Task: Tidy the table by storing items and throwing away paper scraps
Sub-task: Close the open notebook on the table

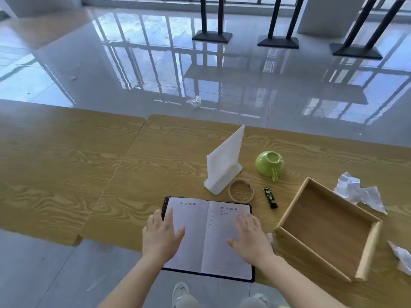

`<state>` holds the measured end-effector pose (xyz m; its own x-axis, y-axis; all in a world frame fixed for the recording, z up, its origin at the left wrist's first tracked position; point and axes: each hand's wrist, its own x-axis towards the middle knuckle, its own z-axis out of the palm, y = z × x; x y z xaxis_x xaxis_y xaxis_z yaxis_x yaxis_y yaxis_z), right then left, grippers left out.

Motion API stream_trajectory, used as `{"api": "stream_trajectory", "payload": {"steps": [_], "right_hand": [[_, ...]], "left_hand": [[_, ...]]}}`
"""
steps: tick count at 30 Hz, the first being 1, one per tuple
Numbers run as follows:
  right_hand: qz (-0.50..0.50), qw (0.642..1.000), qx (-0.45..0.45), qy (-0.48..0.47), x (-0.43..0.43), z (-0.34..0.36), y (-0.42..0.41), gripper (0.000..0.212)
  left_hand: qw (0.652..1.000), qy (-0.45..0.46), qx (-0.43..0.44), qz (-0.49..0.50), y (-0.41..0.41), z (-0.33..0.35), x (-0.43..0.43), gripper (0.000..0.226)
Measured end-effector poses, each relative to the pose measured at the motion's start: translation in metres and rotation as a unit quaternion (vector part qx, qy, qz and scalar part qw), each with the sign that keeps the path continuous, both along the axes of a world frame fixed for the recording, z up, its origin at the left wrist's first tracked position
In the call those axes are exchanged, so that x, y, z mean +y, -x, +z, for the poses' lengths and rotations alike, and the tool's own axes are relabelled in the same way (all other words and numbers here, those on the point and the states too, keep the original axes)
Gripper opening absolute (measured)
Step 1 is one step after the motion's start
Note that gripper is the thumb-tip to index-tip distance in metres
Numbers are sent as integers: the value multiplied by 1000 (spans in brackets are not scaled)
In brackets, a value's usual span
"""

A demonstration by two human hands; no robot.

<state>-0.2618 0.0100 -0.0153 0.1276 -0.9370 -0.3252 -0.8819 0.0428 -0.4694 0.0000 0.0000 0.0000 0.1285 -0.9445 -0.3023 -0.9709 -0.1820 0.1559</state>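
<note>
An open notebook (206, 238) with a dark cover lies at the near edge of the wooden table (66, 170). My left hand (161, 236) rests flat on its left page and my right hand (251, 238) on its right page, fingers spread. A wooden tray (289, 218) with nothing in it sits to the right. Crumpled paper scraps lie beyond the tray (358, 192) and at the right edge (402, 258). A tape roll (240, 190), a small black and green tube (270, 197), an upturned green cup (270, 163) and a white stand (224, 163) sit behind the notebook.
A second table of the same wood adjoins on the left. A crumpled clear wrapper (194, 101) lies on the glossy floor beyond the table. Black table bases (212, 37) stand further back. My shoes (180, 294) show below the table edge.
</note>
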Motion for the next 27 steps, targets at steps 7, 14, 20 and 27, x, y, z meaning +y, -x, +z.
{"api": "stream_trajectory", "payload": {"steps": [7,14,20,27], "right_hand": [[10,999,47,-2,2,-13,-11,71],[3,999,49,7,2,-18,-10,75],[7,999,36,13,5,-15,-7,67],[-76,997,-21,21,15,-8,6,62]], "left_hand": [[989,-55,61,126,-9,-17,26,66],[971,-41,130,197,-18,-20,29,92],[949,-19,206,239,-32,-16,22,79],[923,45,289,251,-34,5,15,35]]}}
